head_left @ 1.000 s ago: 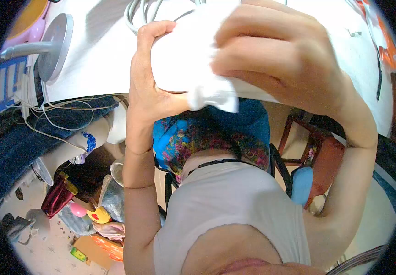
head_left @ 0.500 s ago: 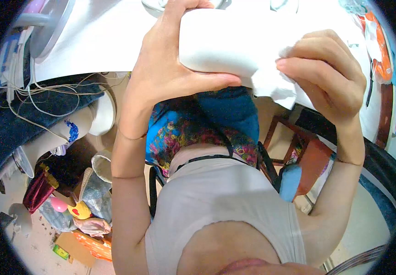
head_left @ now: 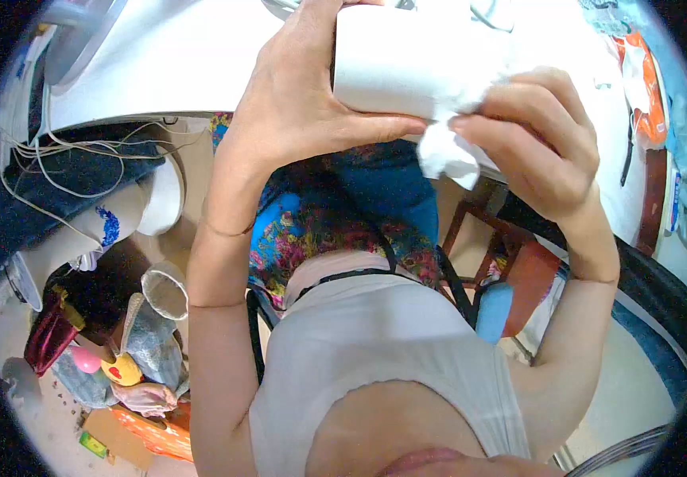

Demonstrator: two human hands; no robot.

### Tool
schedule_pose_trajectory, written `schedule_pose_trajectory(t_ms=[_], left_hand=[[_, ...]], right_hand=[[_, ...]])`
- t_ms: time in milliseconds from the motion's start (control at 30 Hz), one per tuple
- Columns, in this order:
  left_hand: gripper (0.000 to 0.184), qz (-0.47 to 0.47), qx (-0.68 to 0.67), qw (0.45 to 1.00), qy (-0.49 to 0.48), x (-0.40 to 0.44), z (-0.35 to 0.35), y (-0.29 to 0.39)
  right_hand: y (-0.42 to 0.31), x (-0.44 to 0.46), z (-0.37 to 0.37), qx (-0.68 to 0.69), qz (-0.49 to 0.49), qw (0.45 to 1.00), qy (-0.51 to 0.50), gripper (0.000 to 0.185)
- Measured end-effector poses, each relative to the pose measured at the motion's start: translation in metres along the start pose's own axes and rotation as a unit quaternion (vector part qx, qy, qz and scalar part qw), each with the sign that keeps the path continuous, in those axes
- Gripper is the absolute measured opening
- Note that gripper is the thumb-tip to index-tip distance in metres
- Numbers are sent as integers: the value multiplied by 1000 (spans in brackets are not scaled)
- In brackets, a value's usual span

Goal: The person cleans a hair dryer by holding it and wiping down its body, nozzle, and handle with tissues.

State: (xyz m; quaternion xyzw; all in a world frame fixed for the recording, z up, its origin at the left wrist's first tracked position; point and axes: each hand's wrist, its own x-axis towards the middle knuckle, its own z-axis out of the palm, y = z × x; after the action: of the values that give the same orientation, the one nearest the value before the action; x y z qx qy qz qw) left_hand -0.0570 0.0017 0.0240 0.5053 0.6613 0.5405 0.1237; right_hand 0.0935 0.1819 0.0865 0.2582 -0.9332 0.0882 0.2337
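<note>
The left hand (head_left: 296,99) clasps one white cylindrical object (head_left: 387,67); the right hand (head_left: 538,139) pinches one crumpled white tissue (head_left: 448,155) at its end.

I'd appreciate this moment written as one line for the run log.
left hand: around white cylinder | right hand: pinching crumpled white material at cylinder's side | location: near edge of white table

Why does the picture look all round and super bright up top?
Head view: corners black, likely from a very wide lens; glare washes out the white tabletop and parts of the white cylinder; the tabletop's near edge looks bent.
</note>
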Motion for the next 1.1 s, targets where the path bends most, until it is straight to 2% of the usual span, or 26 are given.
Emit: schedule_pose_trajectory(t_ms=[33, 100, 133, 200, 267, 300, 367, 400, 433, 467, 500, 567, 633, 700, 733, 833, 867, 900, 967, 1100], left_hand=[[85, 1, -4, 1000, 5, 1, 2, 0], [79, 18, 41, 998, 50, 2, 10, 7], [70, 34, 91, 991, 91, 4, 20, 15], [66, 60, 122, 986, 99, 4, 21, 12], [77, 76, 84, 993, 32, -2, 4, -8], [74, 19, 111, 993, 32, -5, 2, -7], [75, -59, 62, 996, 27, -9, 7, -5], [74, -40, 67, 996, 33, -9, 7, -6], [73, -21, 73, 996, 40, -8, 7, -6], [71, 56, 110, 991, 55, -7, 5, -6], [69, 132, 146, 978, 72, -5, 4, -7], [77, 136, 128, 980, 71, -6, 6, -5], [91, 142, 124, 980, 60, -7, 8, -10], [95, 171, 132, 975, 59, -5, 9, -12], [97, 187, 137, 971, 53, -4, 9, -13], [97, 187, 160, 968, 51, -6, 9, -14], [92, 178, 168, 968, 59, -5, 7, -11], [87, 166, 173, 968, 74, -9, 10, -9], [89, 145, 162, 974, 57, -14, 11, -9], [87, 126, 145, 981, 27, -22, 11, 1]], right_hand=[[0, -5, -4, -14, 12, 1000, -4, 25], [-1, -6, -5, -12, 22, 1000, -9, 26], [-2, -6, -5, -12, 29, 999, -7, 26], [-1, 4, 3, 15, 9, 1000, 11, 27], [-5, 26, 14, 37, -14, 999, 29, 26], [-9, 40, 19, 43, -28, 998, 37, 26], [-11, 50, 33, 46, -35, 996, 67, 20], [-10, 50, 44, 48, -41, 993, 101, 16], [-7, 48, 38, 53, -38, 994, 82, 19], [-5, 45, 32, 59, -35, 996, 63, 23], [-1, 37, 26, 60, -23, 996, 60, 23], [16, 13, 13, 59, 9, 996, 64, 15], [26, -12, 3, 112, 129, 982, 84, 12], [34, -31, 6, 243, 239, 931, 133, 11], [41, -40, 10, 305, 272, 906, 108, 25], [32, -40, 25, 392, 246, 880, 108, 51], [33, -38, 30, 298, 195, 930, 85, 72], [36, -38, 30, 304, 182, 931, 86, 77], [41, -37, 32, 301, 159, 936, 84, 78], [43, -35, 26, 354, 168, 919, 48, 75]])
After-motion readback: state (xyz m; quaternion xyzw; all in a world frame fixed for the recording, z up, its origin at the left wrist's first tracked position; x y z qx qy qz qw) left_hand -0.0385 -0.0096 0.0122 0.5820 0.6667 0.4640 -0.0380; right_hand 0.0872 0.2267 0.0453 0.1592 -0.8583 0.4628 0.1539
